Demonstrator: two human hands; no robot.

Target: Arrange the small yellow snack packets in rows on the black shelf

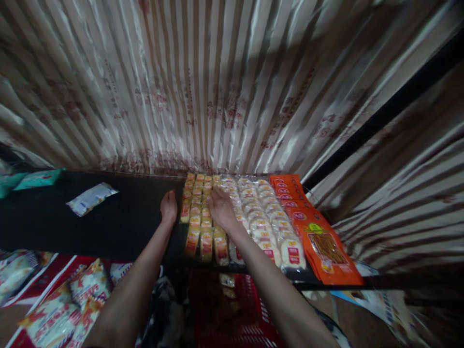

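Several rows of yellow-wrapped snack packets (206,244) lie on a black shelf board (137,212). Just left of them is my left hand (168,208), seen edge-on with its palm side toward the packets; nothing shows in it. My right hand (221,209) rests flat over the right-hand yellow rows, fingers stretched forward. To its right, round white crackers in clear wrappers (261,223) overlap in columns. Beyond these, orange snack bags (328,246) form an overlapping stack. Whatever lies under my right palm is hidden.
A single white-and-blue packet (92,198) and a green packet (38,179) are on the board's left part. Below stand a red basket (250,309) and several snack bags (58,309). A striped curtain (203,87) hangs behind; a dark pole (380,116) slants at right.
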